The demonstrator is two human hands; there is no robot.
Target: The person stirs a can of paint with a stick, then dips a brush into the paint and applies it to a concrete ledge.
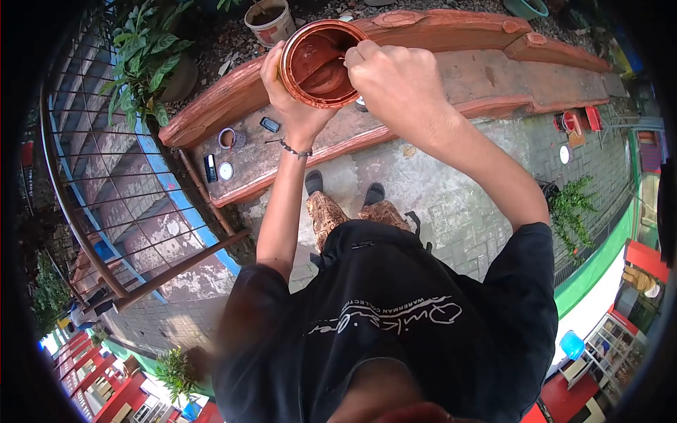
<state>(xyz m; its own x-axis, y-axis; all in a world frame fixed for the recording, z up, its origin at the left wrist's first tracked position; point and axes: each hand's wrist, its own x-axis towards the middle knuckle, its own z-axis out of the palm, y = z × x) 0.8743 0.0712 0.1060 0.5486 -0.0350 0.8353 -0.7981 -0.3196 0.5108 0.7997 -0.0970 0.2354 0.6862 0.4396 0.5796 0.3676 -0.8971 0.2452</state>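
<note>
Both hands are up over the ledge: my left hand (293,106) wraps the side of the paint can (321,63), fingers curled round its wall, tilting the mouth toward the camera, while my right hand (391,81) is closed in a pinch on something thin dipped into the can, probably a brush or stirring stick, though the tool itself is hard to make out. Inside, the can holds reddish-brown paint coating wall and bottom. To work it well, I judge the can wants a firm grip and slow strokes kept below the rim. Behind it, a small bucket (270,20) sits on the gravel, contents dark and unclear. The painted ledge (493,74) lies beneath.
</note>
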